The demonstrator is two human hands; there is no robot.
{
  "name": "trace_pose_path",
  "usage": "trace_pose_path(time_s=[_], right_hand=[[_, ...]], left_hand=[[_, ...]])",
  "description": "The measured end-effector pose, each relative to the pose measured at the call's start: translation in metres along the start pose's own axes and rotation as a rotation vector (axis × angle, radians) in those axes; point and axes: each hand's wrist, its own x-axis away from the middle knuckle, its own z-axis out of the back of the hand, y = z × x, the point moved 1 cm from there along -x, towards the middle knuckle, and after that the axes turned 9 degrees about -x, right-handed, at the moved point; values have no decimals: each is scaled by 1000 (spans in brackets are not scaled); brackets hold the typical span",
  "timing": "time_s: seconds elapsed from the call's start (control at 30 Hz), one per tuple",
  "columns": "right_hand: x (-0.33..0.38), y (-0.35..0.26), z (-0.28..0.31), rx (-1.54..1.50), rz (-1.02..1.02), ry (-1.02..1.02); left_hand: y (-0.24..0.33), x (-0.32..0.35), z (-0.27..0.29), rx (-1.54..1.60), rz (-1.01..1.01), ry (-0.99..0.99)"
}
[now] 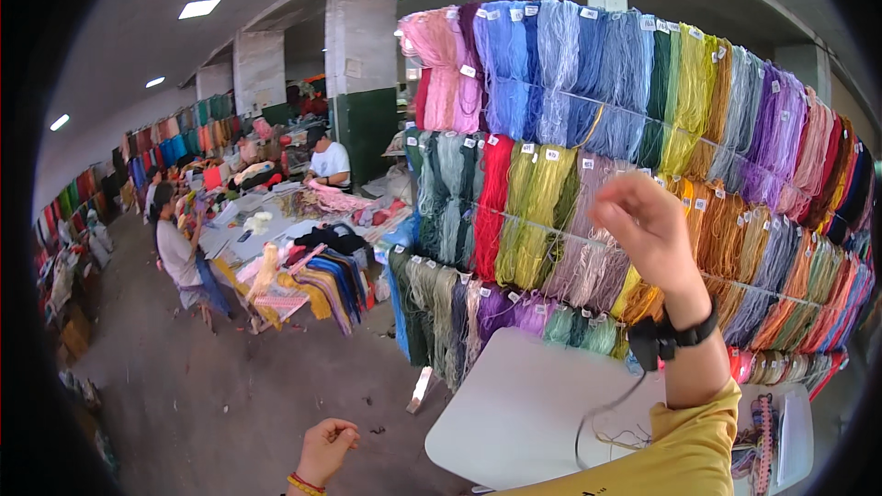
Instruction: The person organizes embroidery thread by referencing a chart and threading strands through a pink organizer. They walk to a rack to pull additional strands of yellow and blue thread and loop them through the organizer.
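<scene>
My right hand (650,237) is raised in front of a hanging rack of thread skeins, with a black strapped device (666,335) on its wrist. Its fingers are loosely bent, the thumb a little apart from them, and nothing shows between them. Mauve skeins (593,211) and orange-brown skeins (726,234) hang behind this hand; whether it touches any cannot be made out. Low at the front, over the floor, my left hand (329,450) has its fingers curled in, with nothing visible in them. A red and yellow bracelet (306,485) circles the left wrist.
Under the rack stands a white table (514,404), with braided cords (763,441) at its right end. A black cable (588,418) hangs from my wrist device. To the left, people (329,161) work around a table (220,230) heaped with yarn. A pillar (354,64) rises behind.
</scene>
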Motion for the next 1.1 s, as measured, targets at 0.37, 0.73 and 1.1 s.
trace_pose_path(time_s=[0.37,0.73,1.1], right_hand=[[-160,135,-30,319,57,266],[-286,169,-27,864,206,768],[-311,175,3,1115,82,858]], left_hand=[[15,-197,25,-146,-134,-401],[9,-365,81,-238,-353,-647],[31,-436,85,-140,-344,-751]])
